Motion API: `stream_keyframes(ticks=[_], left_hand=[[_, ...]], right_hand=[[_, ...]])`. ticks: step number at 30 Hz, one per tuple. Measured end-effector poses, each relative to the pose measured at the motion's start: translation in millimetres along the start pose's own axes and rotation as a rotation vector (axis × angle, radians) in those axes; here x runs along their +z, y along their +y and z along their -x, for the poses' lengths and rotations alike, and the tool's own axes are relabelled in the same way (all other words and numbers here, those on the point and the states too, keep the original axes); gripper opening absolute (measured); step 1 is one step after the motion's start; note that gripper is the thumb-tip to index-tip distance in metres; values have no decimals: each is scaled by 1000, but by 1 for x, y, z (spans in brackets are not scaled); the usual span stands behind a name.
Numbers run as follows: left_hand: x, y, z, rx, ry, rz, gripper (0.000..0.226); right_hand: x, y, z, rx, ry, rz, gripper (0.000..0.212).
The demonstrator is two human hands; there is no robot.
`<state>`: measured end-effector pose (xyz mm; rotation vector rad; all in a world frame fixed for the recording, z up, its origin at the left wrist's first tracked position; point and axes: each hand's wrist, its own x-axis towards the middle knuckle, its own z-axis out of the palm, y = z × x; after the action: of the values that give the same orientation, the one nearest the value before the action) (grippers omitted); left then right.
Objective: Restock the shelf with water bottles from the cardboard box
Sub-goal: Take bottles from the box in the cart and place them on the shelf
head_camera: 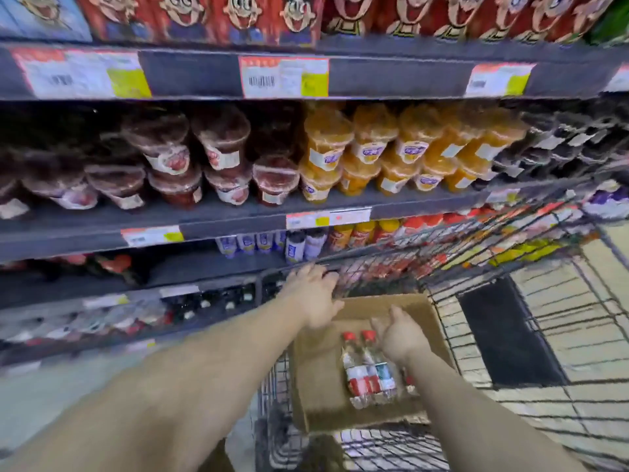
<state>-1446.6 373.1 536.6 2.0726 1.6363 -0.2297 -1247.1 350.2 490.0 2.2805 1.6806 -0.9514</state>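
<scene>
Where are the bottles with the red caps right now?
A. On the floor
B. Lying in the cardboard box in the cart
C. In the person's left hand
B: the red-capped bottles lie inside the cardboard box, which sits in the wire cart.

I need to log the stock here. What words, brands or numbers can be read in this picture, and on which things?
No text can be read.
Price tags on the shelf edges: barcodes and print, too blurred.
Red cartons on the top shelf: cartoon faces, no legible words.
Orange cups and dark red cups: labels blurred.
Bottles in the cardboard box: red and white labels, unreadable.
</scene>
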Motion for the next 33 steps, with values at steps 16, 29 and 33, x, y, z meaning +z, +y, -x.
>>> stream_keyframes(ticks=[16,29,33], left_hand=[[158,12,-35,-155,-205,86,63],[190,1,-40,-105,-113,35,59],[192,-1,-40,-83,-116,31,59]], right_hand=[[146,80,-53,70,-300,46,72],[189,97,-75,171,-216,-198,61],[192,97,-83,182,-314,-185,67]])
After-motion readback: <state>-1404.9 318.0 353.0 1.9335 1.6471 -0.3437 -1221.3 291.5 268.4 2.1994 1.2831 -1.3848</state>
